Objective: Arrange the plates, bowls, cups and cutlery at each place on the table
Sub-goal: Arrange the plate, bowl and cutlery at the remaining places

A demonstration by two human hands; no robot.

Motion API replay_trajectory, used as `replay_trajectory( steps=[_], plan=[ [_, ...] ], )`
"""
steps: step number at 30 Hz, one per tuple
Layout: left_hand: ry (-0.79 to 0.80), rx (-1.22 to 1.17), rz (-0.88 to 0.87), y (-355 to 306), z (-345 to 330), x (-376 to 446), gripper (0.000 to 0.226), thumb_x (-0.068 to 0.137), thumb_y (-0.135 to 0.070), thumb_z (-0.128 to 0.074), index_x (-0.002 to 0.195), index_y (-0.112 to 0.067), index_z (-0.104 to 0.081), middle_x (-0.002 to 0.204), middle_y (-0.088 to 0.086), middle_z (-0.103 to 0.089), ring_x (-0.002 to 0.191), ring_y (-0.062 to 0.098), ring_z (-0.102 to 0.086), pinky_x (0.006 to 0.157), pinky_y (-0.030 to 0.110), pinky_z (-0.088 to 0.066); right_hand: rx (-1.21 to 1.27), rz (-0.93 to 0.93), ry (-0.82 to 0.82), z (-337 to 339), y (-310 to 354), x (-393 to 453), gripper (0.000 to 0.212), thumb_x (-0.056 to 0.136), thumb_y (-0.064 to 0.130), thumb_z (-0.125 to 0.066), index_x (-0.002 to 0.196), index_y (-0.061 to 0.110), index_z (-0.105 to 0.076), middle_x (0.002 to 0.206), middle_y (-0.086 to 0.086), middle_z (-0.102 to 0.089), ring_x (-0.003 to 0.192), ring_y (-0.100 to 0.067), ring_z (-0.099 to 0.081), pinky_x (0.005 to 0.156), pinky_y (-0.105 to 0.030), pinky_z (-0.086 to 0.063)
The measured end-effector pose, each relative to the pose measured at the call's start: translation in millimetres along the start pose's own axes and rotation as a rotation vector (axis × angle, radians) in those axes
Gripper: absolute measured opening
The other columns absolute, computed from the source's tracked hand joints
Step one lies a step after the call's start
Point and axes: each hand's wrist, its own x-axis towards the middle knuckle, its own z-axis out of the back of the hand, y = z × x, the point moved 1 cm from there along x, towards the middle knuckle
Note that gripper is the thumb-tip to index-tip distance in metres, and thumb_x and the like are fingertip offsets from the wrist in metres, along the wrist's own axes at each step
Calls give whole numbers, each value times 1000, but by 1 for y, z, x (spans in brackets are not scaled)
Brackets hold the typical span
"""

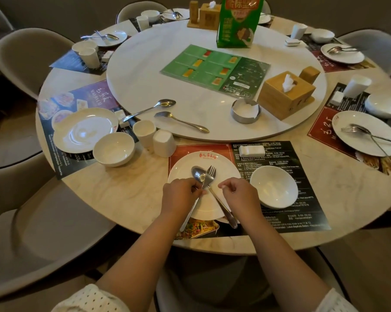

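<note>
At the near place a white plate (185, 163) lies on a red-and-black placemat (302, 210). A spoon (198, 173) and a fork (210, 172) lie crossed on the plate, handles pointing toward me. My left hand (181, 195) pinches the fork's handle where the two cross. My right hand (238, 192) hovers just right of the spoon's handle, fingers loosely curled, holding nothing. A white bowl (273, 185) sits right of the plate, with a white cutlery rest (251, 151) behind it. Two white cups (144, 132) (164, 143) stand at the mat's far left corner.
The left place has a plate (84, 129) and bowl (113, 148). A loose spoon (154, 106) and fork (181, 121) lie on the turntable (145, 70), with a metal dish (245, 111), tissue box (284, 93), green menu (214, 68) and carton (237, 21). Chairs ring the table.
</note>
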Motion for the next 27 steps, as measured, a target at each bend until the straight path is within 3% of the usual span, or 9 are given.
replay_trajectory(
  steps=[6,9,12,16,20,24,27],
  plan=[
    [-121,21,-112,12,7,-2,19,89,-41,-61,89,-27,-74,80,-10,-65,74,9,-55,72,34,-48,39,91,-3,-10,20,8,14,89,15,-59,88,20,-72,94,3,-63,90,-12,-57,68,-23,-45],
    [-227,-141,-15,23,21,7,17,92,-35,-59,88,-23,-71,81,-9,-64,75,9,-55,67,29,-46,36,199,22,-22,47,23,10,87,13,-62,89,20,-68,97,5,-61,98,-14,-55,78,-28,-46],
    [-284,-354,152,37,39,24,18,95,-32,-55,89,-22,-69,83,-7,-66,76,5,-57,61,21,-40,-6,300,74,-42,81,46,19,86,12,-62,103,21,-64,109,3,-57,107,-15,-51,86,-25,-43],
    [-254,-582,326,54,56,44,11,96,-25,-53,92,-27,-64,89,-5,-68,88,16,-65,75,31,-50,-115,383,57,-75,123,79,42,85,12,-64,125,19,-52,128,-4,-52,119,-21,-45,94,-29,-42],
    [-211,-634,386,66,61,51,13,95,-20,-54,93,-28,-64,88,-5,-69,88,17,-66,86,41,-53,-211,351,65,-104,138,104,66,79,19,-72,136,21,-40,136,-6,-46,126,-25,-40,95,-34,-42],
    [-179,-713,407,78,63,51,18,94,-15,-53,92,-27,-66,91,-5,-69,88,16,-66,89,42,-53,-188,312,34,-119,135,111,64,78,20,-74,132,20,-40,129,-7,-51,119,-25,-46,87,-31,-43],
    [-170,-748,436,85,65,51,17,95,-14,-53,101,-23,-65,96,0,-68,89,15,-66,91,42,-53,-99,292,35,-113,131,108,68,76,17,-74,134,21,-38,128,-9,-51,116,-25,-48,90,-33,-45]
  ],
)
